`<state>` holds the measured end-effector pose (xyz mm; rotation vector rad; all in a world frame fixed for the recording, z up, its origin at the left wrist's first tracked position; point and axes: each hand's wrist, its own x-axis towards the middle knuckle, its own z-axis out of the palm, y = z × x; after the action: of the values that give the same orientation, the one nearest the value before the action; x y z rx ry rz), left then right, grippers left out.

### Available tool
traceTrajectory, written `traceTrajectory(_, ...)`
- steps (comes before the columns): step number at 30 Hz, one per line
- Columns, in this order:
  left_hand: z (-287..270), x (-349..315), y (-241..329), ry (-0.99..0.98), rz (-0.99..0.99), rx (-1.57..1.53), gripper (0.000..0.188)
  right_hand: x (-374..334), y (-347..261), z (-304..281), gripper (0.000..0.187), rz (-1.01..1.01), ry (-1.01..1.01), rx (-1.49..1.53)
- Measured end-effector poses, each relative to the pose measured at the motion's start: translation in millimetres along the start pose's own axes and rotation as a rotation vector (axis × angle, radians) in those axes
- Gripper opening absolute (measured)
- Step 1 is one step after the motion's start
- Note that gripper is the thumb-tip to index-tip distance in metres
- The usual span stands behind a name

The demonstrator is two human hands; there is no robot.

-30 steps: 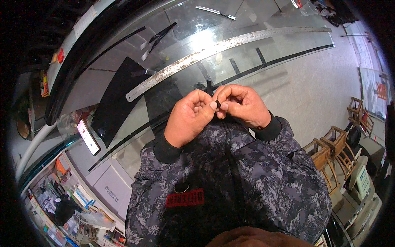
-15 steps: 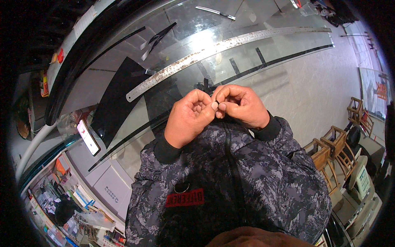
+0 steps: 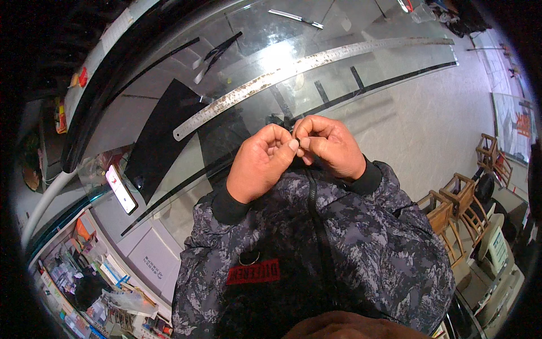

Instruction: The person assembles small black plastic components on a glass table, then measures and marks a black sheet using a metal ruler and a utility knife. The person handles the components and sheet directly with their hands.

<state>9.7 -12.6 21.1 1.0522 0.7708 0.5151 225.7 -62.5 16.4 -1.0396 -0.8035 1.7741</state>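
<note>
My left hand (image 3: pixel 262 161) and my right hand (image 3: pixel 330 146) meet fingertip to fingertip in front of the jacket, above the near edge of a glass tabletop (image 3: pixel 389 68). Both are closed in a pinch on a small black strip (image 3: pixel 299 142), mostly covered by the fingers. Just beyond the fingertips, short dark pieces (image 3: pixel 275 120) show at the glass edge. A long, rust-spotted steel ruler (image 3: pixel 243 87) lies across the glass past my hands. To its left rests a black sheet (image 3: pixel 161 135) with a pointed outline.
Thin black strips (image 3: pixel 217 50) and a slim cutter knife (image 3: pixel 295 18) lie farther back. A lit phone (image 3: pixel 121 189) is at the left, above a shelf of clutter (image 3: pixel 107 288). Wooden stools (image 3: pixel 451 206) stand on the right. Black tape (image 3: pixel 389 78) lines the glass edge.
My fingertips have drawn tighter together, covering more of the small black strip. The upright dark piece beyond them now looks lower and shifted left. My hands have barely moved.
</note>
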Motion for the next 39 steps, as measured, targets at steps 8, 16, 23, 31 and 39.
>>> traceTrajectory(8,-4.6,0.0,3.3,-0.042,-0.038,-0.055,0.015,-1.9,-5.1,4.5,0.01,0.016,0.015,0.014)
traceTrajectory(16,-1.7,-1.8,3.4,-0.017,-0.015,-0.086,0.015,-2.1,-3.1,1.2,0.011,-0.016,-0.021,0.02)
traceTrajectory(23,4.0,-2.1,5.1,0.031,0.014,-0.058,0.015,-0.2,0.9,-1.2,0.01,-0.053,-0.056,0.101)
traceTrajectory(31,2.1,-2.2,1.1,0.015,0.001,0.02,0.014,-1.0,-2.8,1.1,0.006,-0.091,-0.036,-0.055)
traceTrajectory(39,2.6,-1.3,1.3,-0.009,0.002,-0.076,0.014,-3.1,-2.2,-4.0,0.009,-0.01,-0.039,0.005)
